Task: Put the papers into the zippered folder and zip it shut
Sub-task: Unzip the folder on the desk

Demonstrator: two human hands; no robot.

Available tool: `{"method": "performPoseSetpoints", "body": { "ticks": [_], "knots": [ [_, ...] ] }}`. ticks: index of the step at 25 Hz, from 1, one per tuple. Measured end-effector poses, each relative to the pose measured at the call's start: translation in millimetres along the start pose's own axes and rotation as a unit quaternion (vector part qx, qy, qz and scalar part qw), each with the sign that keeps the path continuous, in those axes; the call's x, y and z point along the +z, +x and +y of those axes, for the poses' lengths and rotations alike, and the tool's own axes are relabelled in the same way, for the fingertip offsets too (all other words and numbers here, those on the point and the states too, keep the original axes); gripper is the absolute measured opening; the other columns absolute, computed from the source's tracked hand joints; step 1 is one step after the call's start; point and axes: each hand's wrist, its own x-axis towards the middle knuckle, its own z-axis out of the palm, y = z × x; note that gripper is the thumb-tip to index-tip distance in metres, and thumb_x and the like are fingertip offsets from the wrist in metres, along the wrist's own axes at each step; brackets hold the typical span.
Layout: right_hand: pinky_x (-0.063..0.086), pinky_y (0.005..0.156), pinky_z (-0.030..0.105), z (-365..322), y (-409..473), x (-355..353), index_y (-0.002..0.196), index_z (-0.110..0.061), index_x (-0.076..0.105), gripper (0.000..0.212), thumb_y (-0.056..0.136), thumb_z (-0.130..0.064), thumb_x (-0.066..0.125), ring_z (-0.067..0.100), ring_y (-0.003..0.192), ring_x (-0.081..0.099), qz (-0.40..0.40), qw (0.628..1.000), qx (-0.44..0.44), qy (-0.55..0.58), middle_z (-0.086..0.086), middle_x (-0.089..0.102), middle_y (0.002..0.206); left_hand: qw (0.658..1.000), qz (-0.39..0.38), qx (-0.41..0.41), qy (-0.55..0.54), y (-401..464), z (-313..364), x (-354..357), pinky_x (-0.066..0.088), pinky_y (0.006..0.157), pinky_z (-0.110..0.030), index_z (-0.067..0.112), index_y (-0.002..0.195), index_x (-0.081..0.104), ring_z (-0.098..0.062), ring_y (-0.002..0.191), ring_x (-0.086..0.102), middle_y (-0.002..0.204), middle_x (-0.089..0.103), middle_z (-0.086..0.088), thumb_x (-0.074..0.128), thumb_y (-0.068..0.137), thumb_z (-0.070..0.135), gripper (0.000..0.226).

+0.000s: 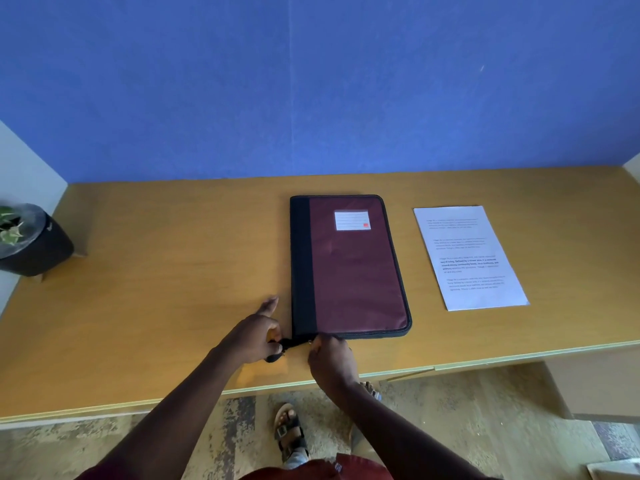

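- Folder (349, 268), the maroon zippered one with a black spine strip, lies flat and closed on the wooden desk (156, 271), its near edge close to the desk's front rim.
- Papers (469, 258) sit in a neat printed stack just to the right of it, apart from it and not yet inside.
- My left hand (258, 336) pinches the black tail of the zipper (292, 344) at the near-left corner, thumb and fingers closed on it, forefinger pointing loose.
- My right hand (330, 356) is curled at the zipper's small metal pull beside that corner; I judge my fingertips have it, though the grip itself is too small to make out.
- My reading is that I am at the start, opening the case before loading it.
- To do it well, I should keep the left hand anchoring the tail so the corner stays taut, and draw the pull steadily along the near edge and round the curved corner without lifting the case.
- A potted plant (24, 240) stands far left, clear of the work.
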Motion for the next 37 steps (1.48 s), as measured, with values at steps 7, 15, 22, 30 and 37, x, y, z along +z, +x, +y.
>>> {"method": "performPoseSetpoints", "body": {
  "ticks": [7,15,22,30,37],
  "knots": [
    [0.053,0.054,0.029,-24,3,19,0.081,-0.008,0.067,0.021,0.087,-0.014,0.048,0.022,0.061,0.064,-0.069,0.996,-0.048,-0.008,0.008,0.069,0.076,1.000,0.005,-0.011,0.024,3,-2,2,0.029,0.116,-0.034,0.017,0.087,0.067,-0.014,0.152,-0.003,0.166,-0.001,-0.001,0.075,0.086,0.021,0.009],
    [0.053,0.057,0.031,-27,10,15,0.085,-0.013,0.069,0.025,0.093,-0.026,0.050,0.019,0.062,0.064,-0.104,0.992,-0.071,0.019,0.007,0.071,0.077,1.000,-0.005,-0.026,-0.012,4,2,-5,0.028,0.116,-0.031,0.020,0.095,0.071,-0.017,0.153,0.008,0.166,0.008,-0.003,0.068,0.089,0.010,0.012],
    [0.050,0.054,0.028,13,36,-37,0.088,-0.017,0.069,0.021,0.095,-0.027,0.052,0.016,0.063,0.063,0.013,0.999,-0.033,0.004,0.001,0.070,0.077,0.994,0.100,-0.052,-0.002,19,32,-21,0.054,0.091,-0.033,0.019,0.137,0.055,-0.023,0.111,0.066,0.147,0.053,-0.007,0.061,0.096,0.018,0.041],
    [0.044,0.089,0.039,73,89,-96,0.117,-0.011,0.058,0.029,0.089,-0.019,0.061,0.033,0.112,0.051,0.109,0.993,0.045,-0.017,0.011,0.058,0.122,0.994,0.082,-0.065,0.008,64,65,-17,0.036,0.115,-0.040,0.017,0.159,0.011,-0.027,0.150,0.025,0.167,0.006,-0.007,0.056,0.099,0.028,0.075],
    [0.050,0.089,0.043,103,113,-116,0.126,-0.011,0.051,0.042,0.088,-0.022,0.064,0.032,0.110,0.054,0.098,0.991,0.095,0.019,0.012,0.057,0.124,0.993,0.095,-0.064,0.010,87,79,-17,0.036,0.114,-0.036,0.020,0.158,-0.006,-0.023,0.154,0.008,0.166,-0.014,-0.004,0.058,0.098,0.027,0.088]
  ]
}}
